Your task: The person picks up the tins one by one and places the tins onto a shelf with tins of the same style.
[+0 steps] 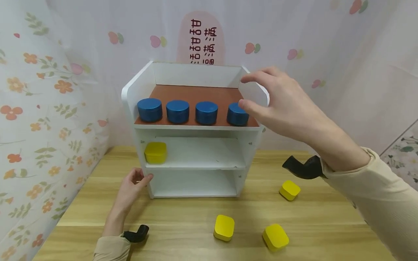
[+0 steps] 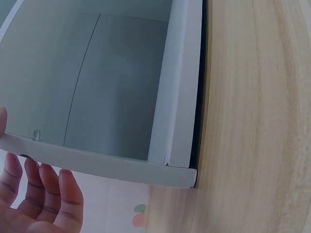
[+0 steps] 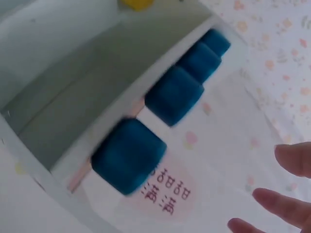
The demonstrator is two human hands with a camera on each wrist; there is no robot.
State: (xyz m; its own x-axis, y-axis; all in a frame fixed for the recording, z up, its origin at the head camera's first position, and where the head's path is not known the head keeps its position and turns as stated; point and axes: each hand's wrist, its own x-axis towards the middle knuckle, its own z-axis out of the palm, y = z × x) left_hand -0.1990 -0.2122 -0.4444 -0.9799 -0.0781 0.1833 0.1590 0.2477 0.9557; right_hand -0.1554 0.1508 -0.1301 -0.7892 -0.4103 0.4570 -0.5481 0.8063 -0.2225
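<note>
A small white shelf unit (image 1: 196, 165) stands on the wooden table. Along the front of its brown top sit several blue lidded tins in a row, the rightmost tin (image 1: 237, 115) a little apart. My right hand (image 1: 277, 105) is raised by that tin, thumb and fingers spread with nothing between them; the thumb covers part of the tin in the head view, while the right wrist view shows the fingers (image 3: 282, 204) apart from the tins. My left hand (image 1: 130, 188) holds the unit's left side panel (image 2: 97, 162), thumb inside and fingers outside. On the middle shelf, at its left end, rests a yellow rounded box (image 1: 155, 152).
Three more yellow boxes lie on the table: one in front of the unit (image 1: 224, 228), another to its right (image 1: 275, 237) and one farther back (image 1: 289, 190). A patterned curtain (image 1: 130, 21) hangs behind and at the sides. Each wrist carries a black mount (image 1: 302, 167).
</note>
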